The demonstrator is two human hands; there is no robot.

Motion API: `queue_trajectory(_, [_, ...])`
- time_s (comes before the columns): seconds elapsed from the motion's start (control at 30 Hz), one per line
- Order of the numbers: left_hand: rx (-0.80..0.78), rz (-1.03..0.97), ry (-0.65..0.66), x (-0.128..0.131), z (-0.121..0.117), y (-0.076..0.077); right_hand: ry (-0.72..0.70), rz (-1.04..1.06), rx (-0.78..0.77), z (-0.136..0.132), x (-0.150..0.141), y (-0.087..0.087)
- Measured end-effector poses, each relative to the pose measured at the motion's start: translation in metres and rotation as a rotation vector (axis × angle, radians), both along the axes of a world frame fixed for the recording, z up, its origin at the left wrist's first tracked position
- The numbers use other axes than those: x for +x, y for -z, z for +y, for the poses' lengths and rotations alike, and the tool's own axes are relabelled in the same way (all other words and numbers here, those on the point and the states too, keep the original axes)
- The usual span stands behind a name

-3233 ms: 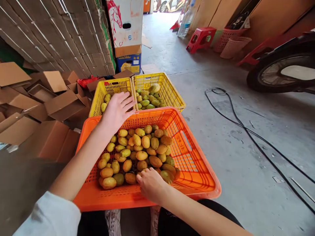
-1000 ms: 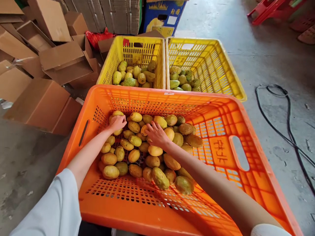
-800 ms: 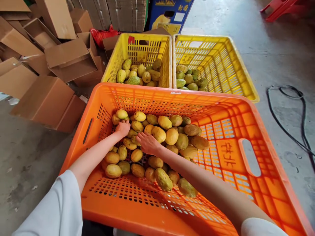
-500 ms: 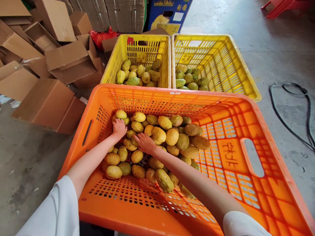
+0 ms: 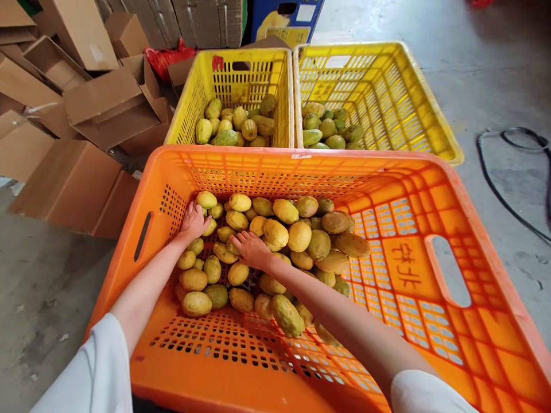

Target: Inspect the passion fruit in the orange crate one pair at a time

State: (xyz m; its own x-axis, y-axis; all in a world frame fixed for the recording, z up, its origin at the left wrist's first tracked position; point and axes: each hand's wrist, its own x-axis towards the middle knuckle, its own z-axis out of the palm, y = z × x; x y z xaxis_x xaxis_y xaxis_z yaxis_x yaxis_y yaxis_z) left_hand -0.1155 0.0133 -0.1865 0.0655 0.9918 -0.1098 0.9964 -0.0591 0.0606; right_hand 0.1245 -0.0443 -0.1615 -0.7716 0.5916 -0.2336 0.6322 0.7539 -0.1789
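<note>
A large orange crate [image 5: 275,396] holds many oval yellow-to-green fruits [image 5: 276,234] heaped on its bottom, mostly left of centre. My left hand [image 5: 193,222] lies by the crate's left wall, palm down, fingers stretched over fruits in the far left corner. A yellow fruit [image 5: 206,199] is just beyond its fingertips. My right hand [image 5: 252,250] rests flat on the middle of the heap with fingers extended, touching the fruits under it. Both palms face down, so their undersides are hidden. I see no fruit lifted by either hand.
Behind the orange crate stand a left yellow crate [image 5: 293,94] and a right yellow crate [image 5: 424,86], each holding greenish fruits. Cardboard boxes [image 5: 71,183] pile up at the left, and a blue carton [image 5: 284,23] stands at the back. A black cable [image 5: 486,166] lies on the floor at the right.
My left hand has shifted a little left, towards the crate's wall, uncovering fruit it was over. My right hand stays nearly where it was. The view has shifted slightly.
</note>
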Motion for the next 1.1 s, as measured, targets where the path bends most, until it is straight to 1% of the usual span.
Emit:
queue_trajectory(0.07, [0.002,0.000,0.016,-0.002,0.001,-0.001,0.001,0.003,0.002,0.000,0.000,0.000])
queue_trajectory(0.17, [0.008,0.003,0.012,-0.004,0.003,-0.007,-0.001,0.006,0.009,0.000,0.000,0.002])
queue_trajectory(0.27, [0.031,0.008,-0.022,-0.001,0.003,-0.014,-0.001,0.003,0.011,0.000,0.000,0.003])
queue_trajectory(0.33, [0.052,0.015,-0.060,0.002,0.002,-0.016,0.002,0.002,0.011,0.000,0.000,0.004])
queue_trajectory(0.43, [0.059,0.021,-0.112,0.007,-0.001,-0.013,0.003,0.006,0.005,0.001,0.001,0.004])
queue_trajectory(0.57, [0.019,0.004,-0.146,0.011,-0.002,-0.006,-0.013,0.023,-0.017,0.004,0.001,0.001])
queue_trajectory(0.7, [0.002,0.014,-0.160,0.011,0.000,-0.006,-0.036,0.025,-0.059,0.005,0.001,-0.004])
queue_trajectory(0.9, [-0.066,0.036,-0.154,0.011,0.001,-0.016,-0.009,0.012,-0.132,0.003,0.000,-0.008])
queue_trajectory(1.1, [-0.103,0.060,-0.090,0.018,-0.001,-0.026,0.037,0.014,-0.179,0.004,-0.001,-0.004])
